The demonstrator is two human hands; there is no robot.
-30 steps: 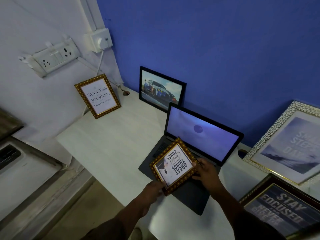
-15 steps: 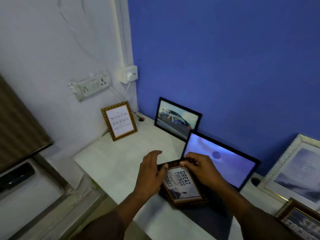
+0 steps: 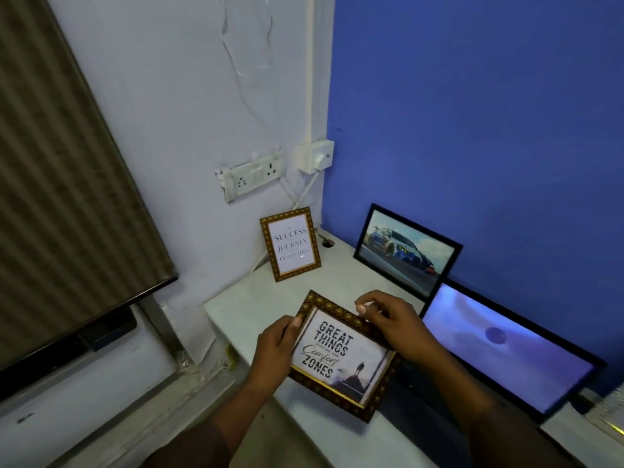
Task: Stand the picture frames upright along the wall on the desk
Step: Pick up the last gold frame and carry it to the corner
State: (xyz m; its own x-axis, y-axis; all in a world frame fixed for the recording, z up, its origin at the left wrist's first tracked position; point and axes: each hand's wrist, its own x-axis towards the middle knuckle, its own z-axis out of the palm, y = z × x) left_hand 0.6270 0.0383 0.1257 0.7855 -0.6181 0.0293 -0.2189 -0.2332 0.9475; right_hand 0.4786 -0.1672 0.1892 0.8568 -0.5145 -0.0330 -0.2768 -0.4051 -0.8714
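Note:
I hold a gold-beaded frame reading "Great Things Comfort Zones" point(image 3: 341, 358) above the white desk point(image 3: 243, 298), its text the right way up for me. My left hand point(image 3: 275, 351) grips its left edge and my right hand point(image 3: 393, 324) pinches its top right edge. A matching gold frame with a "Success Journey Destination" print point(image 3: 291, 244) stands upright against the white wall. A black frame with a car picture point(image 3: 405, 251) leans on the blue wall.
An open laptop point(image 3: 506, 346) with a lit screen sits to the right of the held frame. A socket strip point(image 3: 251, 177) and a plug box point(image 3: 315, 156) with cables are on the wall. A dark blind point(image 3: 60, 197) covers the left.
The held frame has been turned round from upside down to upright text and shifted left off the laptop. My view swung left, so the frames at the right dropped out of sight.

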